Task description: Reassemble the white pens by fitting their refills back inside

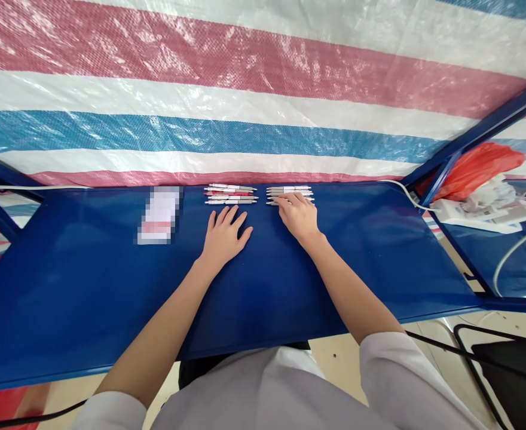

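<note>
Two groups of pens lie side by side near the back edge of the blue table (pixel 254 298). The left group of pens (pixel 230 201) has white, grey and red barrels. In the right group, the pens (pixel 290 190) look white and grey, and their near part is covered by my right hand (pixel 299 216). The fingers of that hand are bent down onto the nearest pen, whose tip pokes out at the left. My left hand (pixel 225 236) rests flat with spread fingers just in front of the left group, holding nothing.
A pixelated white sheet (pixel 161 215) lies left of the pens. Striped plastic sheeting (pixel 245 107) hangs behind the table. At the right are blue frame bars, a red plastic bag (pixel 482 170), a white power strip (pixel 478 216) and cables. A dark chair (pixel 514 376) stands at the lower right.
</note>
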`<state>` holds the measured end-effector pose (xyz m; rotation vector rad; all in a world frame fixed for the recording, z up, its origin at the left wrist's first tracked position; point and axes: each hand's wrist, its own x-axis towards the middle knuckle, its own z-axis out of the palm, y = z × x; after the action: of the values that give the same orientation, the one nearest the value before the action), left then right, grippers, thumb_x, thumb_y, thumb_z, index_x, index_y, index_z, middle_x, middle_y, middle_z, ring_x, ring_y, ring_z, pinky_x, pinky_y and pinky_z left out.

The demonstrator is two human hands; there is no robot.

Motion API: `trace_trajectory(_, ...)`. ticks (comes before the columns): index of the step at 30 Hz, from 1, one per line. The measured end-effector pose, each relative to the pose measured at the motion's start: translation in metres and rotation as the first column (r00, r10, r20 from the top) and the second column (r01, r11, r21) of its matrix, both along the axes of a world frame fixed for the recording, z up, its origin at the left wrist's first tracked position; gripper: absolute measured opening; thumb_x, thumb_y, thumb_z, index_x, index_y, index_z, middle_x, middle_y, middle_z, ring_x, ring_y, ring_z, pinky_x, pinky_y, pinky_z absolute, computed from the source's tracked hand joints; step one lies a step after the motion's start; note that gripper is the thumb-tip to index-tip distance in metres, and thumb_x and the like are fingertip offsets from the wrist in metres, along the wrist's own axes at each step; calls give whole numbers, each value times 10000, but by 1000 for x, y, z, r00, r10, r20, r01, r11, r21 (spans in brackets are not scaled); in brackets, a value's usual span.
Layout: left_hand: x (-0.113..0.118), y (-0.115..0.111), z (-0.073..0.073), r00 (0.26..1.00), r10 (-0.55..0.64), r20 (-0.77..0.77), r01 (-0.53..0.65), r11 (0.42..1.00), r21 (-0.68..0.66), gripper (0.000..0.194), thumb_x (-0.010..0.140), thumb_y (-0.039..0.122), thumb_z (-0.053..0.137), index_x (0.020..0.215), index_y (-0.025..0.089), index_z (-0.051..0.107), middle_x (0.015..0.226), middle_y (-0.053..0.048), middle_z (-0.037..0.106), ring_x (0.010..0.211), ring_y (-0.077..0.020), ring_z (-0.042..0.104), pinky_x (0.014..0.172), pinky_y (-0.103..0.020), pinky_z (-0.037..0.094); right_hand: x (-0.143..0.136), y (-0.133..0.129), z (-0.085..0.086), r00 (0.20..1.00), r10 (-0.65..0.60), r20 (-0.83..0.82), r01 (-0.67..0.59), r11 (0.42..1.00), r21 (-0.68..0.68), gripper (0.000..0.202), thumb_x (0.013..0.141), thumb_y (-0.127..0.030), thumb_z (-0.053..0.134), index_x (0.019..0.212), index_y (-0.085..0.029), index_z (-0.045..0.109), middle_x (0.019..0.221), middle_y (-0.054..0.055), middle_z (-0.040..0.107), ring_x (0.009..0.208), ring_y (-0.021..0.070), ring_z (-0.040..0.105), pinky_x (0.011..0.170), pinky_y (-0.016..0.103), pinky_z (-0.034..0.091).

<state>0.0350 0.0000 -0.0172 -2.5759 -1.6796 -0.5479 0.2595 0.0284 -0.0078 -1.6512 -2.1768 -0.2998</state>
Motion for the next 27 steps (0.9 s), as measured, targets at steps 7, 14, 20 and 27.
trace_trajectory(7,-18,-1,4,999,11,-53,-13,1000,-25,487,970,455,421,1335,193,610,1458,-116,522,1376,-332,435,1176,-535,251,-12,-12,-6,998,39,-41,-39,999,7,287,951,-190,461,1101,-260,695,1199,27,704,1074,207,611,803,328,457)
trace_trajectory(14,-33,-5,3,999,-3,-36,1,999,-53,497,975,447,412,1349,178,600,1477,-119,500,1402,-326,403,1188,-523,236,-12,-18,-11,998,41,-37,-41,999,-6,304,961,-182,445,1112,-242,702,1173,44,722,1075,210,618,810,335,442)
trace_trajectory(20,-33,-5,2,1000,-13,-26,12,999,-53,514,981,461,383,1360,183,589,1483,-118,493,1407,-319,395,1190,-522,233,1,-16,-4,999,39,32,-38,999,-32,320,969,-178,425,1110,-230,707,1173,57,727,1057,215,624,792,322,446)
trace_trajectory(27,-31,-5,3,999,-3,-35,2,999,-36,497,976,459,388,1355,210,592,1474,-111,506,1401,-320,403,1186,-539,220,10,-5,6,993,60,103,-50,994,-97,311,992,-229,423,1119,-266,705,1141,29,740,991,203,659,757,308,449)
